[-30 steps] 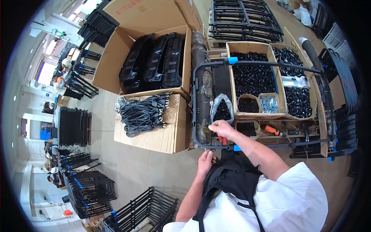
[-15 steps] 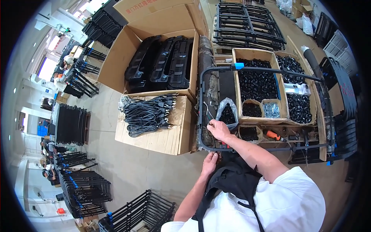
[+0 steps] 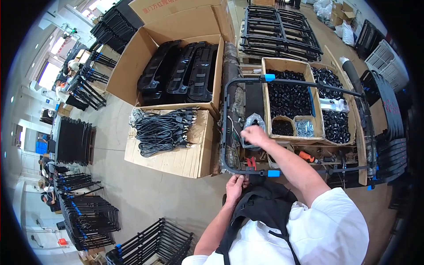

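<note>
A black tubular frame with rounded corners lies across the bench in front of me. My left hand is at its near left corner, fingers pinched together against the underside of the near bar; what they pinch is too small to make out. Inside the frame's outline, my right hand is over a clear plastic bag of small black parts. Its fingers are curled closed, and anything in them is hidden. A red clamp-like piece sits by the near bar, left of a blue clip.
Beyond the hands, a wooden box holds black parts and screws. An orange-handled tool lies nearer. At left, bundled black cables rest on a carton; an open carton behind holds black panels. Stacked frames stand lower left.
My right hand has moved from beside the frame's left tube onto the plastic bag. The near bar's blue clip and the red piece show more fully. My left hand stays at the near corner.
</note>
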A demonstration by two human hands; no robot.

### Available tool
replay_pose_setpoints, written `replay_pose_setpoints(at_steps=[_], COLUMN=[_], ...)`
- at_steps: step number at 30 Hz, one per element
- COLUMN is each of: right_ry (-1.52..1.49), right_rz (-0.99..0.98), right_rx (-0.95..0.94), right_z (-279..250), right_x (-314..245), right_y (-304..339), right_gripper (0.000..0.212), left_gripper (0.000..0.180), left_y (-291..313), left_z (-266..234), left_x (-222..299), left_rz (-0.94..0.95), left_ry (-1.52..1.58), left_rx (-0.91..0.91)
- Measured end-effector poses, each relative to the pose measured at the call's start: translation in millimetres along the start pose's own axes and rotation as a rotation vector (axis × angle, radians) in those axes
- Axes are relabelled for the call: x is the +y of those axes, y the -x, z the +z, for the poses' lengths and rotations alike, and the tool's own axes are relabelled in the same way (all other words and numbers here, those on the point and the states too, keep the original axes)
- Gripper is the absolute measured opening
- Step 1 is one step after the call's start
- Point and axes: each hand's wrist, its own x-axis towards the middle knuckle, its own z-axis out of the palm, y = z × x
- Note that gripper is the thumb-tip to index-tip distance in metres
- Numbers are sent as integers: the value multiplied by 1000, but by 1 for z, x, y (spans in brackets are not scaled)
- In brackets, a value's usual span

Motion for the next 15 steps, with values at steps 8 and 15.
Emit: replay_pose_setpoints(at_steps=[8, 15], right_ry=[489, 883], right_rz=[-183, -398], right_rx=[-15, -199], right_z=[-42, -12], right_x=[45, 51], right_y=[-7, -19], right_gripper=[19, 15], left_gripper=[19, 19], left_y=[0, 4], left_z=[2, 10], left_x=[-4, 4], left_rz=[1, 28], left_ry=[49, 65], left_rx=[47, 91])
